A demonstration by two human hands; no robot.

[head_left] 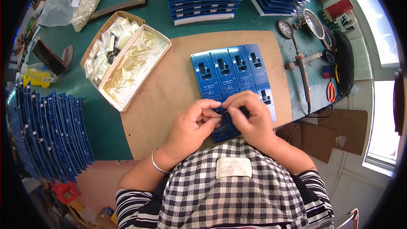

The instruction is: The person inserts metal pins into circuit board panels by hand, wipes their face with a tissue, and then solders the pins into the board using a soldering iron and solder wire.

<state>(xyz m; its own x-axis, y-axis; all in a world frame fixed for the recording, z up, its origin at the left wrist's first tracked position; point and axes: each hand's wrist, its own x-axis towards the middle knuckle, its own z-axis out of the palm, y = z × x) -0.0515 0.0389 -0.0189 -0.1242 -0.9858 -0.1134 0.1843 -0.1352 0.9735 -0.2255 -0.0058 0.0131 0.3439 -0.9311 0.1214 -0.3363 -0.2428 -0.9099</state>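
Observation:
A blue circuit board panel (227,82) with several black-marked cutouts lies on the brown board in front of me. Over its near part, my left hand (197,121) is closed, thumb and fingertips pinched together; what they hold is hidden. My right hand (251,116) is pinched close beside it, thumb against the curled fingers. A thin, pale pin (225,111) shows at the right fingertips, between the two hands. To the left, a white cardboard tray (163,44) holds many loose gold-coloured pins (127,68).
An open box (94,50) of bagged white parts adjoins the pin tray. Stacked blue boards (203,4) stand at the back, with more boards (53,131) upright at left. A soldering iron (303,78) and orange-handled scissors (330,91) lie at right.

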